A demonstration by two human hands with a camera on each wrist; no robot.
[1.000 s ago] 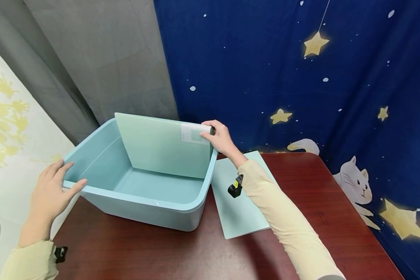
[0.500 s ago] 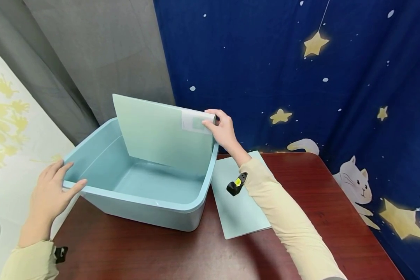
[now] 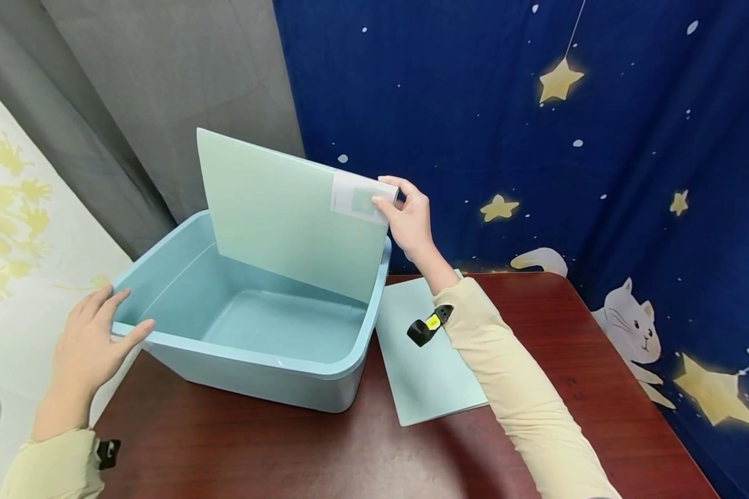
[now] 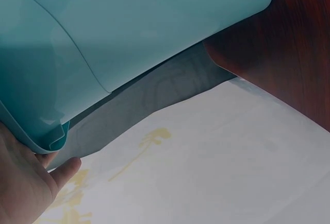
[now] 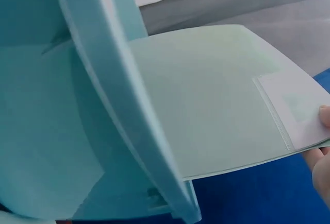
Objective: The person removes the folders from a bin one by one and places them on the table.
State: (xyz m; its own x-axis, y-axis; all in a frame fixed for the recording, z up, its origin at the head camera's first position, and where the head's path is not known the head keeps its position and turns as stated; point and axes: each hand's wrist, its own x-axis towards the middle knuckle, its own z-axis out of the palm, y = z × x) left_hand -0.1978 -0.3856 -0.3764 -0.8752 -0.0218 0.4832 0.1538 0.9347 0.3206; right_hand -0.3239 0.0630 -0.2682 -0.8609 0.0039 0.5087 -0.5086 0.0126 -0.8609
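Note:
A light blue plastic tub (image 3: 243, 357) stands on the table, seen from above in the head view. My left hand (image 3: 90, 343) rests at the tub's front left corner, its fingers spread and fairly straight against the rim. With thumb and fingers my right hand (image 3: 408, 215) pinches the upper right corner of a pale green file folder (image 3: 287, 215), over a white label pocket. The folder stands tilted, its left end higher, with its lower part inside the tub. In the right wrist view, the folder (image 5: 206, 100) passes behind the tub's rim (image 5: 129, 95).
Right of the tub, another pale green folder (image 3: 424, 374) lies flat on the dark red-brown table (image 3: 274, 450), partly under my right forearm. Behind hang a grey curtain (image 3: 193, 83) and a blue star-patterned curtain (image 3: 449, 104). A white printed cloth (image 3: 31, 208) hangs at the left.
My right hand has moved up and slightly right, lifting the folder partway out of the tub; its left end has risen more. My left hand and the tub have stayed put.

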